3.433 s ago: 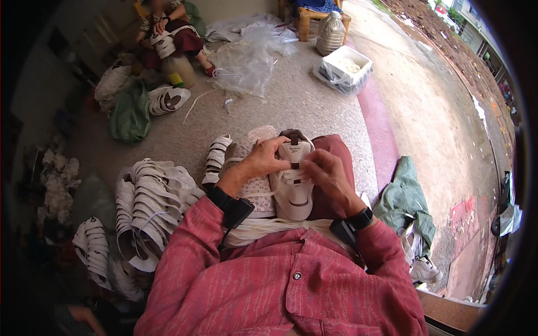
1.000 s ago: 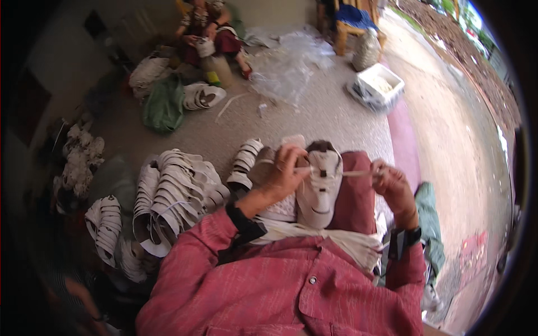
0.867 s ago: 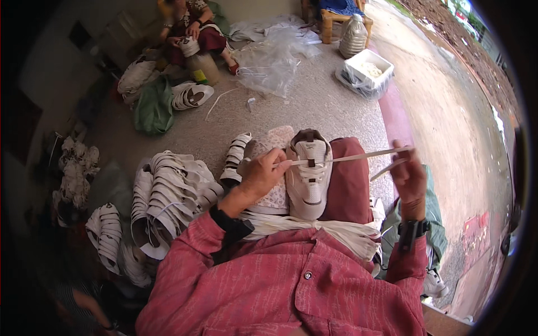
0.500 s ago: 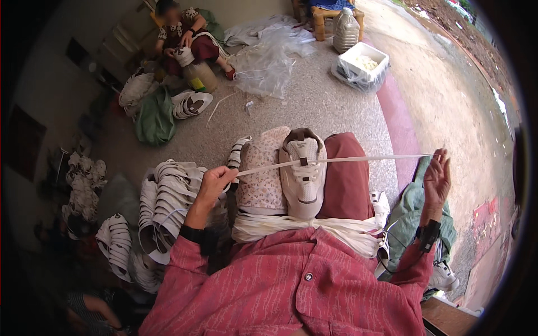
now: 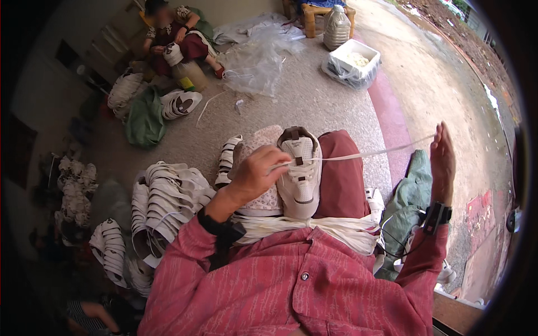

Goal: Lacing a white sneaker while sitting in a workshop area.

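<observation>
A pale low-cut shoe sits toe toward the wearer, between a knee in floral cloth and one in maroon cloth. From where I stand I can make out a small dark mark on its tongue, too tiny to read. A flat white lace runs across the tongue at a dark loop. At nine o'clock from the shoe, the left hand has its fingers curled in, pinching the lace's near stretch close by the collar; whether it also touches the shoe I can't tell. Just short of three o'clock, well apart from the shoe, the right hand is held up flat, fingers straight and together, the lace's other end reaching its edge; how it is gripped is hidden from me. At six o'clock a bundle of white laces lies across the lap. Nested white shoe uppers are heaped at nine, and a green sack slumps between three and four. Farther off, at one o'clock, stands a white box wrapped in clear plastic; between ten and eleven a seated co-worker holds a white upper, above a container with a yellow-green label, its print illegible from here.
</observation>
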